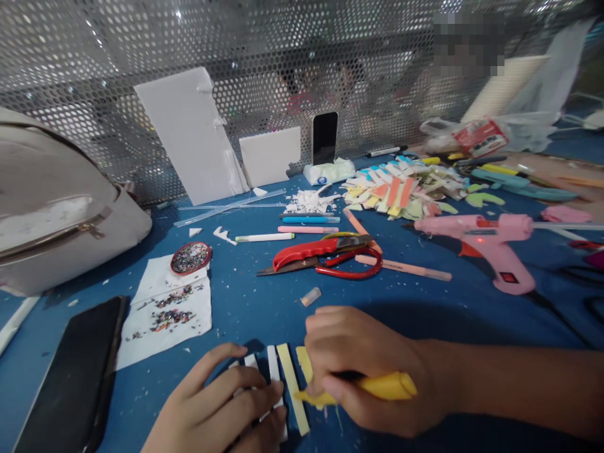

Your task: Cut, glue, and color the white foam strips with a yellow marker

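My right hand (363, 371) is closed round a yellow-handled cutter (377, 387), its tip down at a pale yellow strip (292, 387) on the blue table. My left hand (221, 409) presses its fingers flat on narrow white strips (272, 368) lying beside the yellow one. Both hands sit at the near edge of the table.
Red scissors (330, 258), a pink glue gun (486, 242), pens (309, 220), a pile of coloured paper pieces (401, 189), a dish of sequins (190, 258) on white paper, a dark phone (75, 377), a grey bag (51, 207) and white foam boards (189, 132) against the perforated metal wall.
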Motion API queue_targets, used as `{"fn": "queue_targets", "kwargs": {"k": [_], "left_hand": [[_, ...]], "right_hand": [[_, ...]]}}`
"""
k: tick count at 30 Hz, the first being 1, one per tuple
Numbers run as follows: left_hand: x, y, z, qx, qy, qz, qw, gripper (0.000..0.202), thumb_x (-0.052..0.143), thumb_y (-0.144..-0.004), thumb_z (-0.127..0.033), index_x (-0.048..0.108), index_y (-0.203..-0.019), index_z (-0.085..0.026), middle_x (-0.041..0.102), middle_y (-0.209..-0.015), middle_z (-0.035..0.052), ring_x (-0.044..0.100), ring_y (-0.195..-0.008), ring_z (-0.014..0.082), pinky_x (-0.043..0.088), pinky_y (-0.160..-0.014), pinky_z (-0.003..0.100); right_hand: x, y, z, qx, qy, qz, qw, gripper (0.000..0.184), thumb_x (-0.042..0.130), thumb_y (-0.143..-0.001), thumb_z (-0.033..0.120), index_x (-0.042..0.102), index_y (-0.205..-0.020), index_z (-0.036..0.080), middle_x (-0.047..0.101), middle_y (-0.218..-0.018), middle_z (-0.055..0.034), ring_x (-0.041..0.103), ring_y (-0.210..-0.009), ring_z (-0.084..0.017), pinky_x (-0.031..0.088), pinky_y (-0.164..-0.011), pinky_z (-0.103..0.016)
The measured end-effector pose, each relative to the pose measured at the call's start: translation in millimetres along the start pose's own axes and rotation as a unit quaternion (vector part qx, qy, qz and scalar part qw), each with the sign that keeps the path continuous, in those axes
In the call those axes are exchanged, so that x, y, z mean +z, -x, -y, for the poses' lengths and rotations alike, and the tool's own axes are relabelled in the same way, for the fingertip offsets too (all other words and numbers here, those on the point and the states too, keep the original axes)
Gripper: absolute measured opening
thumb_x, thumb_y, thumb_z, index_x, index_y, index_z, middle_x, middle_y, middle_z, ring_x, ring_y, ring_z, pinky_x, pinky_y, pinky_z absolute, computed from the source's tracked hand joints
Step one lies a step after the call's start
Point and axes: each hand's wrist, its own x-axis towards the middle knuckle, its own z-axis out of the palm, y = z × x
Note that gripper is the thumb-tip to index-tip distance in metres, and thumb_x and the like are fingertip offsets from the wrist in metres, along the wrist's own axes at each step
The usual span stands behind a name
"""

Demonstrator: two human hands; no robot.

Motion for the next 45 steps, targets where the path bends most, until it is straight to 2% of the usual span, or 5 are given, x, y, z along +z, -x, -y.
{"fn": "queue_targets", "kwargs": {"k": [10,21,28,36,45], "left_hand": [[0.7,-1.2,-0.9,-0.004,0.004,-0.002,1.000,0.031,0.042,-0.105,-0.013,0.072,-0.102,-0.017,0.074,-0.097,-0.0060,0.064,-0.095,0.0087,0.027,-0.121,0.031],[2.1,-1.6,-0.7,-0.022,0.017,-0.008,1.000,0.029,0.044,-0.105,-0.015,0.073,-0.101,-0.020,0.074,-0.098,-0.0083,0.064,-0.095,0.0077,0.027,-0.122,0.029],[0.9,-0.2,0.4,-0.004,0.006,0.005,1.000,0.030,0.043,-0.105,-0.014,0.073,-0.104,-0.019,0.075,-0.099,-0.0071,0.064,-0.097,0.0092,0.027,-0.122,0.031],[2.7,0.2,-1.4,-0.023,0.018,-0.006,1.000,0.028,0.045,-0.104,-0.015,0.073,-0.101,-0.020,0.075,-0.098,-0.0084,0.065,-0.095,0.0076,0.027,-0.122,0.029],[-1.7,-4.9,0.4,-0.006,-0.004,0.002,1.000,0.026,0.047,-0.103,-0.014,0.072,-0.100,-0.018,0.075,-0.097,-0.0073,0.067,-0.093,0.0076,0.027,-0.123,0.030]], "right_hand": [[-2.0,-0.4,3.7,0.033,0.056,-0.075,0.995,0.018,0.040,-0.098,0.012,0.053,-0.089,0.020,0.064,-0.079,-0.0031,0.056,-0.075,-0.017,0.043,-0.078,-0.033],[-3.7,-3.9,0.0,-0.038,-0.111,0.026,0.993,0.015,0.043,-0.087,0.016,0.049,-0.076,0.022,0.060,-0.064,0.0010,0.050,-0.060,-0.014,0.039,-0.065,-0.029],[-4.3,-1.5,2.9,0.091,0.015,-0.063,0.994,0.017,0.045,-0.098,0.019,0.058,-0.086,0.019,0.063,-0.077,-0.0020,0.054,-0.073,-0.016,0.043,-0.076,-0.031],[-0.6,-2.3,-3.0,-0.078,-0.103,0.026,0.991,0.016,0.046,-0.096,0.029,0.051,-0.082,0.022,0.065,-0.067,-0.0006,0.054,-0.064,-0.015,0.038,-0.065,-0.029],[-1.6,0.0,1.2,-0.021,-0.078,0.006,0.997,0.020,0.045,-0.095,0.030,0.051,-0.078,0.021,0.060,-0.065,0.0004,0.050,-0.062,-0.015,0.037,-0.065,-0.030]]}}
